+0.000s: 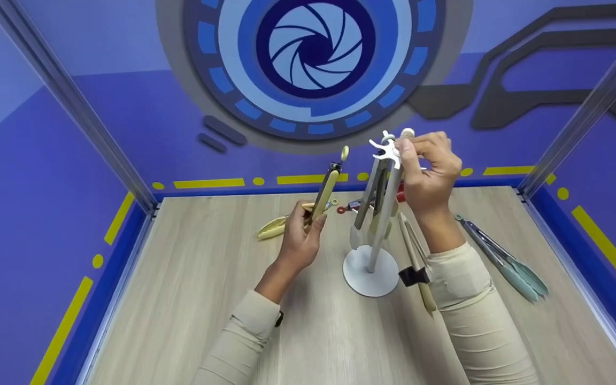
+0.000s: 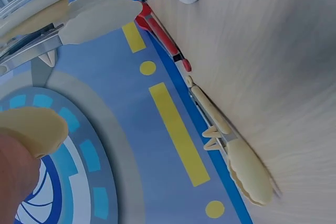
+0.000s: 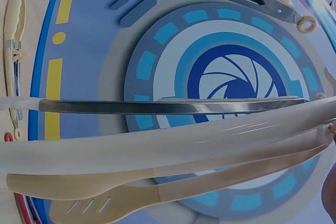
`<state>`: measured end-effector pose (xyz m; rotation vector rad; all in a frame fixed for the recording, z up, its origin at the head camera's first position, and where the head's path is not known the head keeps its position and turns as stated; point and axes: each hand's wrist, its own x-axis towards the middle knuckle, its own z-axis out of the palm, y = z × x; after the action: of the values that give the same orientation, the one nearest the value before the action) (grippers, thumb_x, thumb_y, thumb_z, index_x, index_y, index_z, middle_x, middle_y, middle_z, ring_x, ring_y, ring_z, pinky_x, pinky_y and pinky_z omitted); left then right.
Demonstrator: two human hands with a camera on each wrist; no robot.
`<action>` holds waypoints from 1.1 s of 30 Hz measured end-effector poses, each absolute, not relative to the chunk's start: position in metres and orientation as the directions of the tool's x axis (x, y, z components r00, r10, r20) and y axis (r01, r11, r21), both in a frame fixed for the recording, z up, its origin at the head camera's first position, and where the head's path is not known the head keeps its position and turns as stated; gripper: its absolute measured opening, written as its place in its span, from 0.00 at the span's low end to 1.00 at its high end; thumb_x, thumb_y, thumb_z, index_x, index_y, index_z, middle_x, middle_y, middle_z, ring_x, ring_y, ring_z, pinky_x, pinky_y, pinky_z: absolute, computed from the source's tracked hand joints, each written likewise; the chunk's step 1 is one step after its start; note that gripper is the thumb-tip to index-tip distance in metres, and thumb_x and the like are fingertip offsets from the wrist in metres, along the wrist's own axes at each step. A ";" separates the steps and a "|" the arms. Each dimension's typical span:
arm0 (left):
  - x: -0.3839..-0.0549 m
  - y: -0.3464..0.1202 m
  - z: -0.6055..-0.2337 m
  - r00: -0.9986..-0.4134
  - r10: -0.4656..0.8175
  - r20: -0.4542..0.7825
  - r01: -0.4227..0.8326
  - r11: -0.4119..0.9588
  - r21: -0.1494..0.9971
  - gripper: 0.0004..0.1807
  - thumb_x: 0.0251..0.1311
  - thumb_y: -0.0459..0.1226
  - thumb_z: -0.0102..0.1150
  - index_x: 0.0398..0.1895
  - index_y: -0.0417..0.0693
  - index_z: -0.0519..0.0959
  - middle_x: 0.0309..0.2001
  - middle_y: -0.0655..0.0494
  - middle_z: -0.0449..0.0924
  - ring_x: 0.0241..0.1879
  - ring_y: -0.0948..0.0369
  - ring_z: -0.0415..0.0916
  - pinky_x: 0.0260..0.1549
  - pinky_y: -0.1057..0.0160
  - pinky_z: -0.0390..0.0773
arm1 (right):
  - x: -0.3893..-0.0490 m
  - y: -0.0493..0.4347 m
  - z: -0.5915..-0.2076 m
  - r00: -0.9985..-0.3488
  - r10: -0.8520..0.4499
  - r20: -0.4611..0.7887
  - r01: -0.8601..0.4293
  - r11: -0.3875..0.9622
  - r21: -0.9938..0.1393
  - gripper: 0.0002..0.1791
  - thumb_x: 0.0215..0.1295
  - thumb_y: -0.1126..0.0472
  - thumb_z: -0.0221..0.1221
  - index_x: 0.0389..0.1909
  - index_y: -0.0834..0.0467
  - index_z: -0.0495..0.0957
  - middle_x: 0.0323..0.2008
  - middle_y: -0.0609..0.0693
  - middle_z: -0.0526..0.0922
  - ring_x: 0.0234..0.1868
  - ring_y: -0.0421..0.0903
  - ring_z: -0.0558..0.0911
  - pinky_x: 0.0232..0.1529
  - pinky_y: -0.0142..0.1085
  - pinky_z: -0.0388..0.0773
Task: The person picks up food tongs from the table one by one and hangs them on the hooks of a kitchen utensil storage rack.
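Observation:
My left hand (image 1: 301, 243) holds cream-coloured tongs (image 1: 326, 187) upright, their ring end pointing up, left of a white utensil stand (image 1: 385, 219). The right hand (image 1: 433, 166) has thumb and fingers curled at the hooked top of the stand, pinching it there. From the stand hang several utensils; the right wrist view shows a cream slotted turner (image 3: 105, 205) and a grey metal handle (image 3: 173, 107). The left wrist view has a pale spatula head (image 2: 102, 14). The stand's round base (image 1: 370, 283) sits on the table.
Yellow tongs (image 1: 271, 229) lie at the back left and red tongs (image 2: 163, 35) along the back wall. Beige tongs (image 1: 425, 297) lie right of the base, partly behind the right wrist. Teal tongs (image 1: 516, 278) lie farther right. Printed panels (image 1: 99, 133) enclose the table.

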<state>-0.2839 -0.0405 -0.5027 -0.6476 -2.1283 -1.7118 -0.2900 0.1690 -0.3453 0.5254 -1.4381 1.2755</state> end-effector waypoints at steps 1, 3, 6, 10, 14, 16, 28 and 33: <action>-0.285 -0.040 -0.502 -0.835 0.144 0.530 0.549 0.169 0.819 0.08 0.75 0.33 0.53 0.50 0.39 0.71 0.36 0.49 0.73 0.36 0.63 0.70 0.37 0.66 0.73 | -0.290 0.169 -0.345 -0.312 0.316 0.896 -0.852 0.323 -0.411 0.10 0.58 0.73 0.59 0.20 0.72 0.82 0.21 0.67 0.82 0.33 0.38 0.76 0.46 0.32 0.67; -0.287 -0.039 -0.500 -0.824 0.153 0.546 0.566 0.159 0.809 0.08 0.75 0.36 0.53 0.50 0.40 0.72 0.36 0.49 0.73 0.36 0.61 0.70 0.36 0.66 0.73 | -0.290 0.168 -0.345 -0.312 0.317 0.896 -0.854 0.320 -0.411 0.10 0.58 0.73 0.59 0.20 0.72 0.82 0.21 0.67 0.81 0.33 0.38 0.76 0.46 0.33 0.67; -0.288 -0.037 -0.497 -0.815 0.168 0.554 0.578 0.177 0.796 0.10 0.76 0.38 0.53 0.50 0.41 0.71 0.37 0.48 0.72 0.38 0.60 0.71 0.38 0.65 0.74 | -0.290 0.168 -0.346 -0.314 0.322 0.893 -0.853 0.317 -0.414 0.10 0.58 0.72 0.59 0.20 0.71 0.82 0.21 0.66 0.81 0.33 0.39 0.76 0.46 0.33 0.67; -0.290 -0.034 -0.493 -0.812 0.193 0.552 0.583 0.214 0.784 0.11 0.75 0.39 0.53 0.51 0.41 0.71 0.38 0.48 0.71 0.38 0.61 0.69 0.38 0.65 0.72 | -0.288 0.168 -0.345 -0.316 0.313 0.896 -0.853 0.318 -0.413 0.10 0.58 0.73 0.59 0.19 0.73 0.81 0.21 0.68 0.81 0.33 0.38 0.76 0.46 0.33 0.67; -0.293 -0.030 -0.490 -0.813 0.206 0.544 0.580 0.225 0.783 0.11 0.75 0.40 0.54 0.52 0.42 0.71 0.39 0.48 0.71 0.37 0.61 0.67 0.37 0.65 0.69 | -0.286 0.167 -0.344 -0.315 0.309 0.897 -0.853 0.323 -0.410 0.10 0.57 0.74 0.59 0.19 0.74 0.81 0.21 0.69 0.81 0.34 0.37 0.77 0.46 0.32 0.67; -0.294 -0.028 -0.487 -0.816 0.210 0.539 0.577 0.221 0.787 0.12 0.75 0.41 0.53 0.52 0.43 0.72 0.40 0.48 0.73 0.37 0.61 0.68 0.37 0.65 0.68 | -0.287 0.167 -0.344 -0.314 0.311 0.897 -0.852 0.324 -0.410 0.10 0.57 0.74 0.59 0.19 0.74 0.81 0.21 0.68 0.81 0.34 0.37 0.77 0.46 0.32 0.67; -0.297 -0.019 -0.481 -0.833 0.222 0.507 0.546 0.185 0.817 0.10 0.73 0.32 0.54 0.52 0.36 0.70 0.45 0.42 0.78 0.46 0.53 0.80 0.44 0.65 0.75 | -0.295 0.172 -0.350 -0.297 0.307 0.904 -0.852 0.342 -0.396 0.11 0.58 0.70 0.60 0.20 0.71 0.82 0.21 0.66 0.82 0.34 0.38 0.76 0.46 0.33 0.66; -0.297 -0.016 -0.480 -0.845 0.222 0.486 0.527 0.190 0.828 0.09 0.72 0.30 0.54 0.50 0.33 0.70 0.42 0.38 0.76 0.42 0.55 0.76 0.42 0.65 0.74 | -0.292 0.170 -0.347 -0.298 0.305 0.904 -0.852 0.342 -0.396 0.11 0.58 0.71 0.59 0.20 0.72 0.82 0.21 0.66 0.81 0.34 0.37 0.76 0.46 0.33 0.66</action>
<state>-0.2966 -0.0165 -0.4799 -0.7152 -2.2096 -1.7049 -0.2918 0.1700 -0.3473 0.5321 -1.4424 1.2502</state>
